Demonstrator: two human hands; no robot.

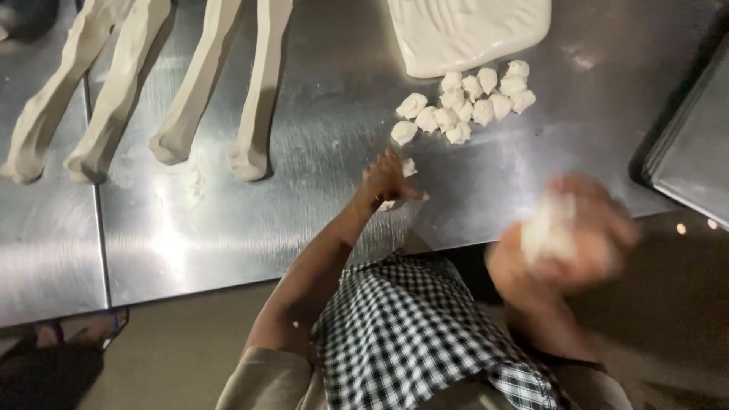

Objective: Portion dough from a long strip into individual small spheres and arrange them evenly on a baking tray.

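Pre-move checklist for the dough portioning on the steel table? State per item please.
1. Left hand on a dough piece at the table edge: ok, small white piece under the fingers.
2. Right hand holding dough: ok, pale lump in it, but motion-blurred.
3. Right-hand grip quality: cannot tell, too blurred.
4. Pile of small dough pieces grouped, away from the edge: ok.
5. Flat dough slab lies apart from the pile: ok, narrow gap visible.
6. Four long dough rolls out of the hands' way: ok, they lie to the left.
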